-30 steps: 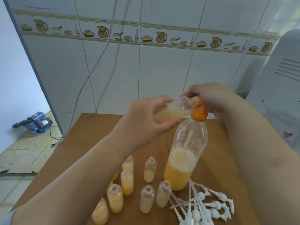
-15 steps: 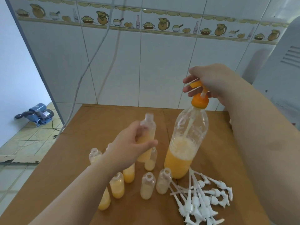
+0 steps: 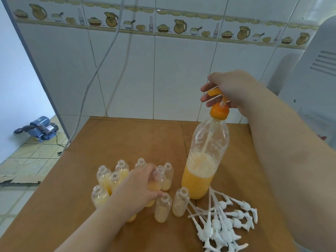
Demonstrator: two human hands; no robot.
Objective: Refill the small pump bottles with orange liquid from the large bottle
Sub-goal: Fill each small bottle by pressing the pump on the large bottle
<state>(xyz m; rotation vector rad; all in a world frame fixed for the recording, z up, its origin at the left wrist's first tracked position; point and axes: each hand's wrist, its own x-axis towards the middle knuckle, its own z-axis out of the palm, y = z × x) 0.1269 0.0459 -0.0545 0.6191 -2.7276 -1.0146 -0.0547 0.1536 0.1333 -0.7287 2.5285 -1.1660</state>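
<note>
The large clear bottle [image 3: 203,171] stands upright on the wooden table [image 3: 112,140], under half full of orange liquid, with an orange pump head [image 3: 218,104] on top. My right hand [image 3: 229,90] grips that pump head from above. My left hand [image 3: 140,186] holds a small bottle [image 3: 157,180], partly filled, upright among the cluster of several small open bottles [image 3: 109,180]; whether it rests on the table is hidden. Two more small bottles [image 3: 163,208] stand in front.
A pile of several white pump tops [image 3: 223,222] lies at the front right of the table. A tiled wall rises behind. A white appliance [image 3: 316,73] stands at the right. A blue pump [image 3: 39,129] sits on the floor at the left.
My left hand took the small bottle away from the pump spout, turned it upright and lowered it into the cluster. My right hand stayed on the pump head.
</note>
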